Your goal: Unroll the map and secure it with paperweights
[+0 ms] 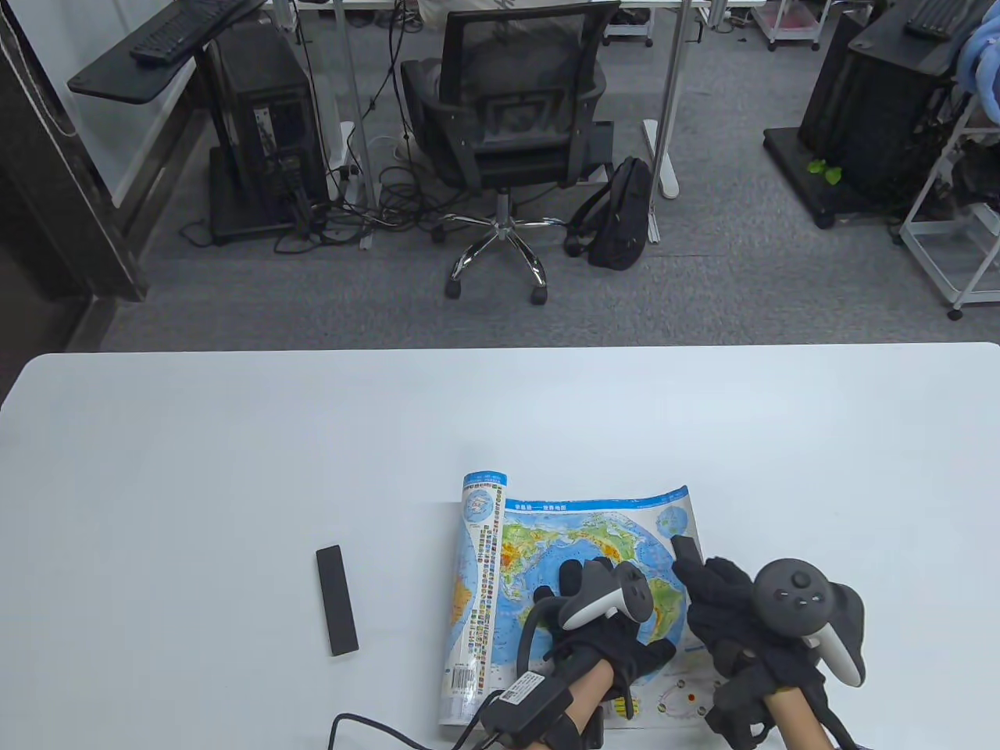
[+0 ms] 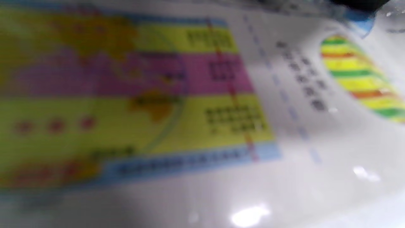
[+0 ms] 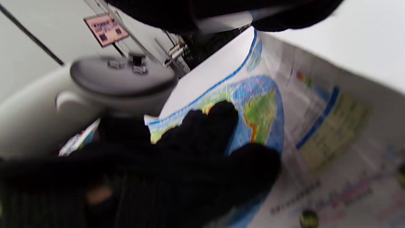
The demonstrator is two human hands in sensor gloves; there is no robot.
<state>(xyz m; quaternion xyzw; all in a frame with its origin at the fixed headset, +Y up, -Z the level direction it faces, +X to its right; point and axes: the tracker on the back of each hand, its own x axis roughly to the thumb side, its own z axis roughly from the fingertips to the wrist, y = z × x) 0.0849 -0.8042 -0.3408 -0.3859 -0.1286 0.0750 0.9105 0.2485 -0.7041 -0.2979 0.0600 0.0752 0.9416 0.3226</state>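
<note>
Both hands (image 1: 601, 617) on map (image 1: 547, 547), Chinese title seemingly unreadable

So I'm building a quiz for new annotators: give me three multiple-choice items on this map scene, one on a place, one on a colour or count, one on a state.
1. Where does the free black paperweight lie?
A. on the bare table, to the left of the map
B. on top of the map
C. in the left hand

2. What colour are the gloves on both hands?
A. white
B. black
C. blue

3. In what state is the map?
A. fully rolled up
B. fully flat
C. partly unrolled, its left end still curled

Key:
1 A, the bar rests on the white table, apart from the map.
2 B, the left hand and the right hand both wear black.
3 C, the remaining roll stands at the left edge while the left hand rests on the open part.
</note>
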